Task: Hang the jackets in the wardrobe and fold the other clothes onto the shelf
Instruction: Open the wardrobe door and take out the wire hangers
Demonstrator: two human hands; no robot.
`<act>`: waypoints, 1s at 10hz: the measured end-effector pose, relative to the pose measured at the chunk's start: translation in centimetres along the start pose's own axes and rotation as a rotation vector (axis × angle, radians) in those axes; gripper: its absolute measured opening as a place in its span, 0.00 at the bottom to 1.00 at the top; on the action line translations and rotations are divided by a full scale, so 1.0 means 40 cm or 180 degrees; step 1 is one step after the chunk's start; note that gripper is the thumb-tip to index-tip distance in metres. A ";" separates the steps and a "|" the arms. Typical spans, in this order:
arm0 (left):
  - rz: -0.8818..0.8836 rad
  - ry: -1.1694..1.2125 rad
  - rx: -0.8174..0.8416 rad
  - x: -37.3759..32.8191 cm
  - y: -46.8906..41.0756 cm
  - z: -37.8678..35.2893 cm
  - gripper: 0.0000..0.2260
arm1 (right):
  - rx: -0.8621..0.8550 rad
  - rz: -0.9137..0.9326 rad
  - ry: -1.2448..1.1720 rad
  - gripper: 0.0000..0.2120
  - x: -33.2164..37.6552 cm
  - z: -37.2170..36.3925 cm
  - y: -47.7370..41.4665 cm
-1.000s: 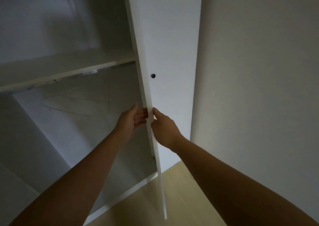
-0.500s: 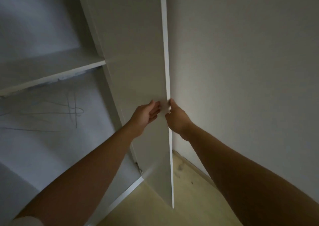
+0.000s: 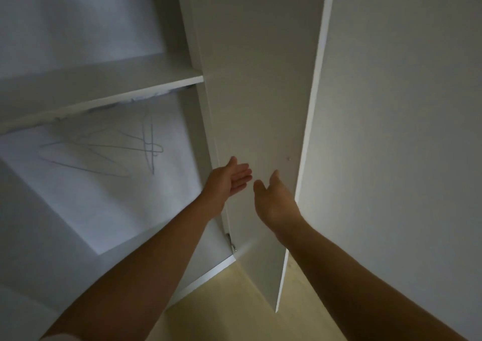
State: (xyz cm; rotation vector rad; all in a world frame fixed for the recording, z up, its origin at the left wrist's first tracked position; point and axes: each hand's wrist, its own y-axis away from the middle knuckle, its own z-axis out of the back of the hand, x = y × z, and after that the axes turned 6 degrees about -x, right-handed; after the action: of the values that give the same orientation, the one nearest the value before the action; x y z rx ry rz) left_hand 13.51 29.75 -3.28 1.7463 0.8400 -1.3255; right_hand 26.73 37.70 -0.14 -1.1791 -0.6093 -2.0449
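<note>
A white wardrobe stands in front of me with its right door [image 3: 260, 93] swung wide open toward the wall. A white shelf [image 3: 104, 90] crosses the inside, and several thin wire hangers [image 3: 114, 147] hang below it. My left hand [image 3: 229, 179] is open, palm up, just in front of the door's inner face. My right hand [image 3: 273, 200] is beside it, fingers apart, holding nothing. No jackets or other clothes are in view.
A plain white wall [image 3: 404, 132] runs along the right, close behind the open door's edge [image 3: 310, 132]. Pale wooden floor [image 3: 234, 301] shows below the door. A hinge [image 3: 230, 241] sits low on the wardrobe's side panel.
The door has swung further open toward the wall. Both hands have let go of its edge and now hover open in front of its inner face.
</note>
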 end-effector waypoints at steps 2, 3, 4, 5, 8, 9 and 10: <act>0.0252 0.0032 -0.0891 0.045 -0.022 0.291 0.22 | 0.0605 -0.0040 0.0144 0.28 0.065 -0.211 -0.038; 0.0300 0.0055 -0.1278 0.033 -0.068 0.472 0.20 | 0.0828 0.0080 0.0360 0.25 0.114 -0.340 -0.076; 0.0353 0.0189 -0.1648 0.003 -0.141 0.667 0.19 | 0.1025 0.0142 0.0394 0.23 0.167 -0.488 -0.134; 0.0427 0.0216 -0.2091 -0.042 -0.237 0.861 0.19 | 0.1187 0.0146 0.0601 0.20 0.242 -0.660 -0.196; 0.0548 0.0555 -0.2392 -0.166 -0.521 1.194 0.13 | 0.1430 0.0080 0.0873 0.17 0.402 -1.013 -0.341; 0.0501 0.0658 -0.2308 -0.161 -0.576 1.222 0.15 | 0.1459 0.0109 0.0814 0.22 0.419 -1.055 -0.369; 0.0344 0.0707 -0.2090 -0.158 -0.591 1.231 0.12 | 0.1567 0.0134 0.0943 0.22 0.435 -1.080 -0.384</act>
State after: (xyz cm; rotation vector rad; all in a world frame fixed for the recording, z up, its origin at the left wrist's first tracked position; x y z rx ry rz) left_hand -30.82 -2.17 -9.38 1.3911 1.1314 -0.6740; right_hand -14.86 12.50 -6.40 -0.5862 -0.8651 -1.8382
